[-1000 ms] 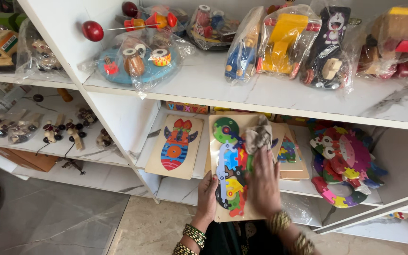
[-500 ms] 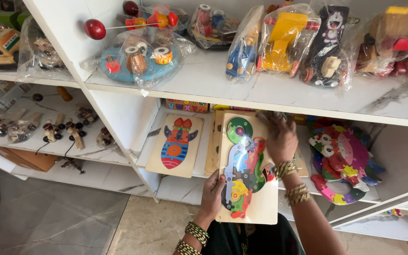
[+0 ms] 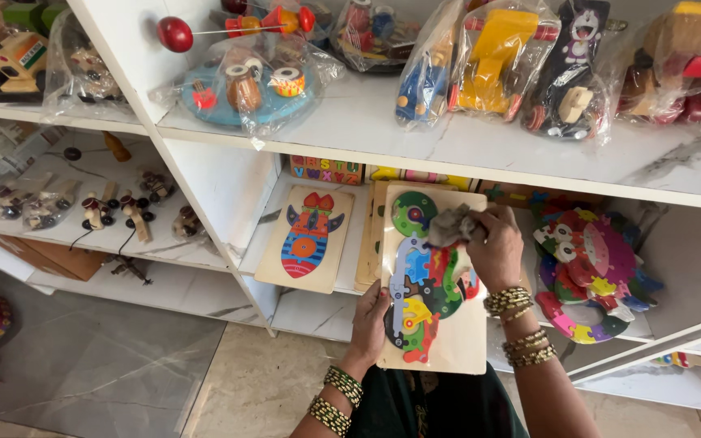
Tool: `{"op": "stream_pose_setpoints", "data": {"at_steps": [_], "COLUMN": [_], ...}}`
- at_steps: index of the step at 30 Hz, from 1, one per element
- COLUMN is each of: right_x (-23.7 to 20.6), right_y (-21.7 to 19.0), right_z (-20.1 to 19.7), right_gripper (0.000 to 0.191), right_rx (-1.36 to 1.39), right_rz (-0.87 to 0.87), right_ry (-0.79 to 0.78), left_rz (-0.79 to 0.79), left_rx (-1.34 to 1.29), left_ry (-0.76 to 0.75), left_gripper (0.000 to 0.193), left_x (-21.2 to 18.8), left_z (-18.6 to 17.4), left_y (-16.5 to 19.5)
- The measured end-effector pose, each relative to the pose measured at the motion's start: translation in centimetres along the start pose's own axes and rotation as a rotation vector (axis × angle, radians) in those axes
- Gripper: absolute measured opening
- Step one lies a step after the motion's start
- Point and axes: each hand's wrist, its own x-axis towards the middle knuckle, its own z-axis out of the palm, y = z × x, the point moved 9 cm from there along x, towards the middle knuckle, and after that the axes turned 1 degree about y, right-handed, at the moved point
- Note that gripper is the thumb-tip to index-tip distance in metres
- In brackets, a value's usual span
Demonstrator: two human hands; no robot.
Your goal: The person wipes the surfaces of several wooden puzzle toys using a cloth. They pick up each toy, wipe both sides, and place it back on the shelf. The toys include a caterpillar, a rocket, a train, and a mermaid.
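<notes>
A wooden puzzle board (image 3: 453, 341) with a colourful jigsaw figure is held out over the lower shelf. My left hand (image 3: 369, 322) grips its lower left edge, thumb on top. My right hand (image 3: 496, 247) is closed on a grey cloth (image 3: 450, 227) pressed against the upper part of the board. Both wrists wear beaded bangles.
A rocket puzzle board (image 3: 307, 239) lies to the left on the white lower shelf (image 3: 302, 312). A round multicoloured puzzle toy (image 3: 590, 276) sits to the right. The upper shelf (image 3: 383, 122) holds bagged wooden toys. Small wheeled toys (image 3: 115, 211) fill the left bay.
My right hand with the cloth slid up the board from its middle to its top, then shifted slightly down and right. The left hand kept its grip on the board's lower edge.
</notes>
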Motion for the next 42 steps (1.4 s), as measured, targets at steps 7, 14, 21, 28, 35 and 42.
{"op": "stream_pose_setpoints", "data": {"at_steps": [7,14,21,28,35,42], "right_x": [-5.2,-14.5,-14.7,-15.5,-18.6,-11.4], "right_y": [-9.4,-12.4,-10.1,-8.7,-9.4,-3.9], "right_z": [4.8,4.3,-1.0,-0.3,0.7,-2.5], "right_gripper": [0.055,0.040,0.020,0.022,0.026,0.022], "right_rx": [0.092,0.216,-0.004,0.117,0.039,-0.087], "right_rz": [-0.401,-0.303,-0.462,-0.230,-0.525,-0.216], "right_ry": [-0.101,-0.141,0.010,-0.025,-0.061,0.081], "left_rz": [-0.105,-0.159,-0.045,0.033,-0.041,-0.037], "left_rx": [-0.082,-0.074,-0.340,-0.226,-0.271,-0.300], "left_ry": [0.085,0.214,0.244,0.309,0.342,0.328], "left_gripper": [0.039,0.047,0.042,0.042,0.048,0.051], "left_x": [0.7,0.4,1.5,1.1,1.2,1.7], "left_z": [-0.2,-2.7,-2.9,-1.0,-1.7,-2.2], "left_y": [-0.8,-0.8,0.5,1.0,-0.9,-1.5]}}
